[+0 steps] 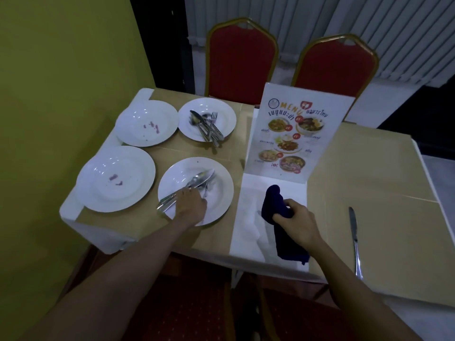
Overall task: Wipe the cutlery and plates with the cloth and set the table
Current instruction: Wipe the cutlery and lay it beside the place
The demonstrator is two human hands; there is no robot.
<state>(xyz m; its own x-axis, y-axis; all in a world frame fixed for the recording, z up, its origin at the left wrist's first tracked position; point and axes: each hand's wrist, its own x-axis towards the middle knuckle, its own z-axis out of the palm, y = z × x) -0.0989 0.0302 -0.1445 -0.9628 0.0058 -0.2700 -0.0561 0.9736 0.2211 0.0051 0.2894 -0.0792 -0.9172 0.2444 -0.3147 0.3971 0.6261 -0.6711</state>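
Counter (369, 168), paper-covered.

- **Far left:** two white plates with purple smears. The near stained plate (115, 179) has the far stained plate (147, 123) at its 1 o'clock.
- **Next right:** the near cutlery plate (219, 200) carries a cutlery bundle (199, 178), handles pointing to 8 o'clock. The left hand (190, 205) lies over those handles, fingers curled down onto them.
- **At 12 o'clock from that hand:** the far cutlery plate (227, 116) holds piled cutlery (209, 126), with a fork and a knife visible.
- **Centre:** upright menu card (295, 134).
- **At its 6 o'clock:** the right hand (295, 222) grips a dark blue cloth (273, 200). The cloth is bunched above the fist, its tail hanging below.
- **At 3 o'clock from that hand, well apart:** a table knife (354, 237) lies alone, blade pointing away.
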